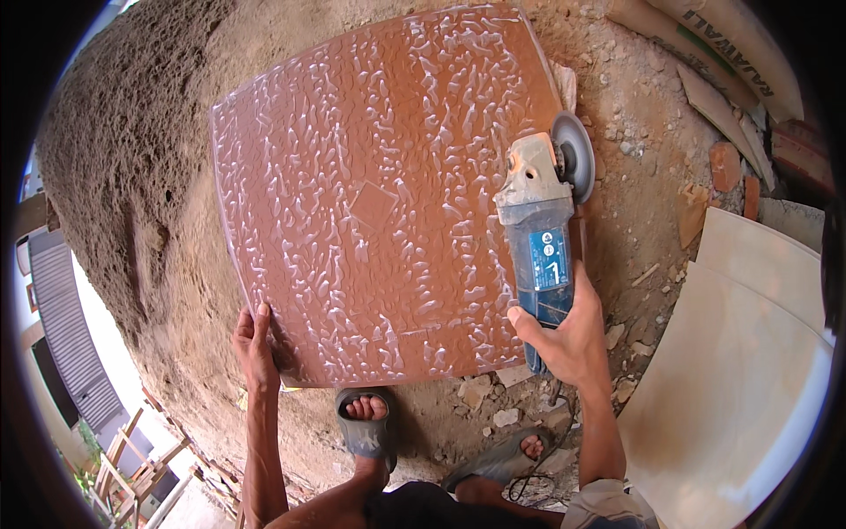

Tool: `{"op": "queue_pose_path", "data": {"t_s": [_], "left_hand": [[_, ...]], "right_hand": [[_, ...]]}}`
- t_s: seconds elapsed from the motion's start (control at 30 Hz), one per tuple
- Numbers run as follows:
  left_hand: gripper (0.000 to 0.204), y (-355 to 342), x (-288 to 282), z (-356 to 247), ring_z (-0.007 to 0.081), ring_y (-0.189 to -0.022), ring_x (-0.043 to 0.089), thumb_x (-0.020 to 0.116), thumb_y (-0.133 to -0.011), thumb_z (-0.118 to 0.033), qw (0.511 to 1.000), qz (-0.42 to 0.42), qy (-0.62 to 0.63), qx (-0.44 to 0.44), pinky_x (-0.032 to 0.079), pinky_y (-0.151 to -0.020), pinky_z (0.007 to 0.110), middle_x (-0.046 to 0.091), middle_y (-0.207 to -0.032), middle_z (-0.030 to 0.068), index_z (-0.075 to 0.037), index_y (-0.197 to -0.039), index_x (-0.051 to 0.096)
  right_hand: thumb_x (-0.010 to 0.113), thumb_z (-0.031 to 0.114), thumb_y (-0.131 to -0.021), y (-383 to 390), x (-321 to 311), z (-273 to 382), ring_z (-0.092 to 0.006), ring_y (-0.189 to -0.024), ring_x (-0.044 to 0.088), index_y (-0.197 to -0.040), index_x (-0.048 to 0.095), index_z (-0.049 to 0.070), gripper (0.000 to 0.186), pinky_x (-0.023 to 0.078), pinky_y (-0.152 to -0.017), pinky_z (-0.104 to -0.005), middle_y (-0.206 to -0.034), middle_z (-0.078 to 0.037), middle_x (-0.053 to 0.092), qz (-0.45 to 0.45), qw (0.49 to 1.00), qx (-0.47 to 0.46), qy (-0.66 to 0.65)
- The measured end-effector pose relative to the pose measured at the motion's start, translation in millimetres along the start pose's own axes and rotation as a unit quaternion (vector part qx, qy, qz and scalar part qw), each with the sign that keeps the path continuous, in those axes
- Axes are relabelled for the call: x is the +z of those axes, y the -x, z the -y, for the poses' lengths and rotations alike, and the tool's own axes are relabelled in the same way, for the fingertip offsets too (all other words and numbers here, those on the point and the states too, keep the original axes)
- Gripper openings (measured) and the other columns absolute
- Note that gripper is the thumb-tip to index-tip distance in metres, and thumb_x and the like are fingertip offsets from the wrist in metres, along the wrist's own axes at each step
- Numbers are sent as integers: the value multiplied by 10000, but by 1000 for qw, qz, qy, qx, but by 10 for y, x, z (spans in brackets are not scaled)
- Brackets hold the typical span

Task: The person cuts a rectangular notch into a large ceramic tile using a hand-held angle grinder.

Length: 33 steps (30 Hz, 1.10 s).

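Rough, pebbly brown ground (626, 115) spreads under the work out here, with a dark, crumbly soil mass (132, 150) on the left. On the ground lies a large square reddish-brown tile (308, 203) with whitish raised ripples. A blue-and-grey angle grinder (531, 212) is above its right side, its round grey disc (578, 159) near the right edge. The right hand (575, 339) wraps the grinder's lower body, fingers clamped around it, thumb across the near side. The left hand (256, 348) touches the tile's lower left edge, thumb and fingers close together; I can't tell whether they pinch it. Dark sandals (364, 434) stand just below the tile. Farther right are large smooth cream slabs (731, 370) and, beyond them, pale brown sacks (718, 44).
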<state>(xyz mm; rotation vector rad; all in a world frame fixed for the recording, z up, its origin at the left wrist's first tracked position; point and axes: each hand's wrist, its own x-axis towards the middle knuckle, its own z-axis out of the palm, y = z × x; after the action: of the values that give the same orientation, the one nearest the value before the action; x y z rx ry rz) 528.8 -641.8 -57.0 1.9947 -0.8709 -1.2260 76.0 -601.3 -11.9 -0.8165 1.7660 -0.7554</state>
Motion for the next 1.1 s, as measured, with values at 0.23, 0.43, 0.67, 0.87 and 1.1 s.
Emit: {"op": "queue_pose_path", "data": {"t_s": [0.23,0.43,0.67,0.87,1.1], "left_hand": [[244,12,39,-13,-1,-579,552,739,-1103,-303,1000,-4,8,9,378,-480,202,700,-860,-79,-85,-1212,732],[262,7,73,2,16,-724,588,735,-1107,-295,1000,-13,4,28,458,-644,222,719,-930,-56,-66,-1234,737],[280,9,-14,9,27,-777,593,744,-1101,-298,1000,6,13,-17,467,-702,227,728,-967,-46,-56,-1241,741],[288,-11,-25,39,31,-777,592,761,-1090,-310,1000,0,8,-5,470,-710,232,726,-962,-49,-61,-1233,743],[277,-19,-48,73,31,-786,592,767,-1086,-309,1000,-2,17,-11,472,-724,236,722,-956,-55,-70,-1225,746]], "right_hand": [[894,205,-818,-29,3,7,-220,-909,725,-1270,614,-20,577,600,-838,-405,-1050,-131,735,6,1000,2,-22],[898,213,-809,-53,4,27,-229,-901,726,-1270,606,-28,596,601,-833,-409,-1041,-136,732,4,1000,16,-22],[892,243,-820,-64,-10,-12,-239,-897,729,-1283,591,-30,616,604,-836,-422,-1037,-141,730,6,1000,1,3],[896,255,-822,-75,-9,-15,-247,-907,735,-1301,581,-35,643,608,-849,-426,-1049,-151,736,7,1000,-1,9],[893,247,-822,-83,-11,4,-252,-907,742,-1309,579,-40,646,612,-860,-429,-1054,-158,742,8,1000,-5,6]]}}
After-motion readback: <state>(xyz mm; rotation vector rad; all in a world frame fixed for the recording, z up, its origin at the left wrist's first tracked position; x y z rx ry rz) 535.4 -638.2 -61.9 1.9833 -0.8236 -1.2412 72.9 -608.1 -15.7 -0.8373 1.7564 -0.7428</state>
